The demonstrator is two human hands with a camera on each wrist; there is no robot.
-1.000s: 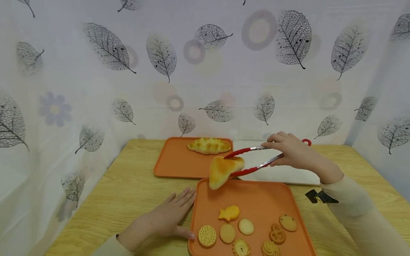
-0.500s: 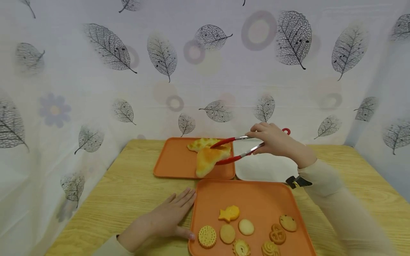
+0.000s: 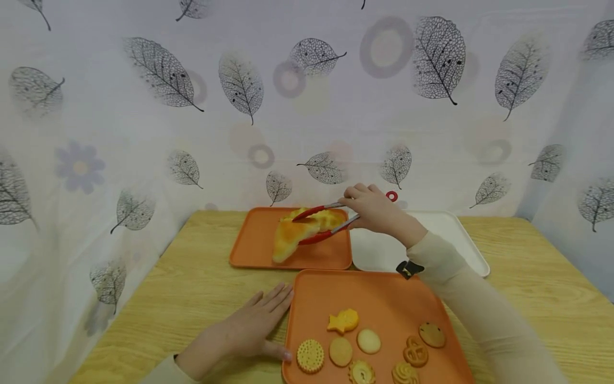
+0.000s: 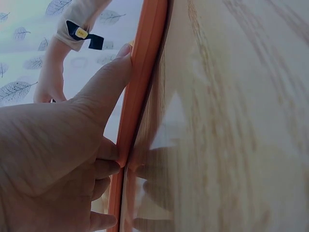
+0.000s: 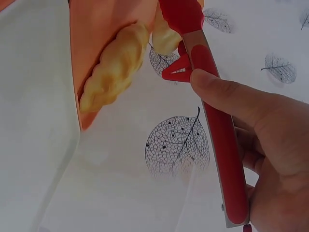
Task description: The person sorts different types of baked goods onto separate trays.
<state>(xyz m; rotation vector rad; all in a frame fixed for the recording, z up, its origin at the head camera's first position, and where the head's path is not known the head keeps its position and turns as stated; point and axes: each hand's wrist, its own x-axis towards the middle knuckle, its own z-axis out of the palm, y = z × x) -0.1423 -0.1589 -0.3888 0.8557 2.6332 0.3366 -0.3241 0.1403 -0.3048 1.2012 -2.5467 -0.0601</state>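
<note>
My right hand [image 3: 376, 210] grips red-tipped metal tongs [image 3: 320, 236], whose tips pinch a golden wedge-shaped bread [image 3: 289, 238]. The bread hangs over the far orange tray [image 3: 254, 250], overlapping a long braided bread [image 3: 333, 217] that lies on it. In the right wrist view the thumb presses along the red handle of the tongs [image 5: 224, 159], and the braided bread [image 5: 116, 67] shows to the left. My left hand [image 3: 247, 325] lies flat with straight fingers, touching the left edge of the near orange tray [image 3: 374, 288]; its thumb is at the rim in the left wrist view.
Several cookies lie on the near tray, among them a fish-shaped one [image 3: 344, 320] and a pretzel-shaped one [image 3: 415, 351]. Right of the far tray is a white tray [image 3: 467, 240]. A leaf-print curtain [image 3: 307, 117] stands behind the wooden table [image 3: 192, 272].
The right hand has moved left with the tongs and the wedge-shaped bread, from above the near tray's back edge to over the far orange tray. The left hand has stayed still.
</note>
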